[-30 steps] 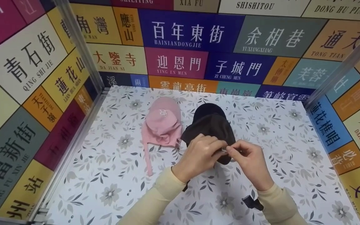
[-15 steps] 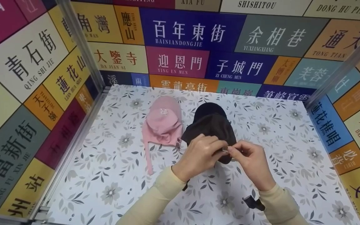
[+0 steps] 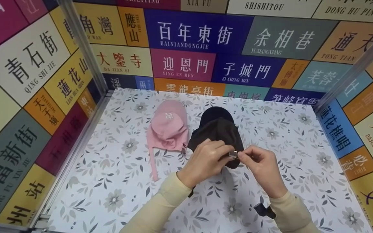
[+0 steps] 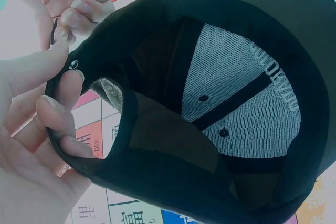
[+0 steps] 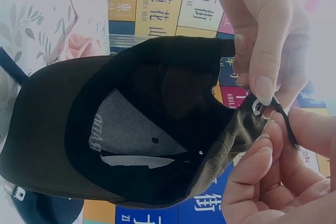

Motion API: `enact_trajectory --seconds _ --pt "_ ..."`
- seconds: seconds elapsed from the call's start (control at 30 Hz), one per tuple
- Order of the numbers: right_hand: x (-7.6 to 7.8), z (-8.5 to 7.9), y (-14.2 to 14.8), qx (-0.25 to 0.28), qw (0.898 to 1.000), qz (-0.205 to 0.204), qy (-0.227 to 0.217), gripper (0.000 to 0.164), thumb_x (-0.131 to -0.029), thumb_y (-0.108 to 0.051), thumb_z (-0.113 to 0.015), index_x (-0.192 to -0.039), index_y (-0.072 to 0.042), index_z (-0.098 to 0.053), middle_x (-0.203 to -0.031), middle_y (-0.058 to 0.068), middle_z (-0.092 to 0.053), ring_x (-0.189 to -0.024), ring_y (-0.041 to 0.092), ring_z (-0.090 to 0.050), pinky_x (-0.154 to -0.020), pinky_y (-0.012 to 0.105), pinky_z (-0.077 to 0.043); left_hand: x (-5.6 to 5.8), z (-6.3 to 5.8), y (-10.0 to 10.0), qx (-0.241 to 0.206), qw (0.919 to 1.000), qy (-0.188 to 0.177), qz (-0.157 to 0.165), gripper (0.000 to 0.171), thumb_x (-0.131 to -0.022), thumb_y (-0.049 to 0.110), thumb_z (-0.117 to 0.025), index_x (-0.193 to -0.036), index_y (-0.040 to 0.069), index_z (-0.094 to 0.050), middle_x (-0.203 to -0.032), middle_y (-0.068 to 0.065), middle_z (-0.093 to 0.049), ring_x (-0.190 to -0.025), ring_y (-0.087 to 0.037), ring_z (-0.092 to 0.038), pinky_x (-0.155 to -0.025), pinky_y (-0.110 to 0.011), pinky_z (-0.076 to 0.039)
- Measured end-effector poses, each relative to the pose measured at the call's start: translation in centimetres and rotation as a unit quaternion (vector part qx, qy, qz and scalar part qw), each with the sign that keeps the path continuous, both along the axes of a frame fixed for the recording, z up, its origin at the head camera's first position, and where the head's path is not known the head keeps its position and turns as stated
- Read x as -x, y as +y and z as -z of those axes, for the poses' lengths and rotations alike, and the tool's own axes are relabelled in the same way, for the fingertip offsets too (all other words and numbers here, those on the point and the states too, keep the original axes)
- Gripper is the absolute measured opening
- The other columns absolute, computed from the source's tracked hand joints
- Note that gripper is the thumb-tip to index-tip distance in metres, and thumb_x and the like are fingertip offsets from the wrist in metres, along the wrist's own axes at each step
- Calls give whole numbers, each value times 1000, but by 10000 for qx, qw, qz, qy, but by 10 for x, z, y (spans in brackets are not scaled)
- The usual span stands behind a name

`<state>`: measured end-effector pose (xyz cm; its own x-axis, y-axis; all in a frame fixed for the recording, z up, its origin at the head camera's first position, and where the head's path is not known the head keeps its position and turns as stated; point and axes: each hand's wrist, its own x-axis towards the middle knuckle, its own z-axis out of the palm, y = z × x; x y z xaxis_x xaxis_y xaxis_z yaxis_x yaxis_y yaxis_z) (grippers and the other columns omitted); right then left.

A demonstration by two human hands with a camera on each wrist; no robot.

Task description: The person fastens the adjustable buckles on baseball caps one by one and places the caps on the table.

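So the dark brown fabric baseball cap [image 3: 227, 132] is up in both hands, around 1 o'clock from the middle of the patterned white surface [image 3: 102, 194]. Left hand's [image 3: 207, 158] grip has the back edge by a small silver metal buckle [image 3: 234, 154]; right hand's [image 3: 262, 165] grip pinches a thin black strap [image 5: 286, 124]. Pink fabric cap [image 3: 168, 124] lies at 10 o'clock (strap dangling toward 6).
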<state>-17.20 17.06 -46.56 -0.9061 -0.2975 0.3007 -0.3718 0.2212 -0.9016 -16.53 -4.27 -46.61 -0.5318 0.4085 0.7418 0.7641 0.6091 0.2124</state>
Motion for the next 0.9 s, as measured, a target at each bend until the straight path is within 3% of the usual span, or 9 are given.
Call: enact_trajectory --seconds 0.27,0.47,0.9 --pt "-13 -26 -9 -9 10000 27 -64 11 -96 -9 -69 -92 1 -72 -82 17 -64 -69 25 -56 -60 25 -46 -2 -1 1 -33 9998 -191 35 13 -91 20 -76 -100 12 -73 -87 5 -63 -77 -11 -61 -67 -27 -44" --pt "-15 -31 -17 -135 9994 -285 129 10 -96 -7 -68 -91 1 -71 -87 19 -68 -75 26 -62 -65 24 -53 -2 -2 2 81 9999 -127 14 12 -93 23 -73 -100 13 -73 -86 6 -62 -75 -10 -60 -67 -27 -43" --pt "2 4 -6 -10 9994 -351 57 10 -95 -15 -71 -86 -10 -71 -82 11 -66 -73 21 -62 -65 27 -54 -1 1 2 202 9996 -173 31 10 -95 26 -72 -97 16 -72 -84 7 -63 -70 -9 -58 -62 -26 -40"
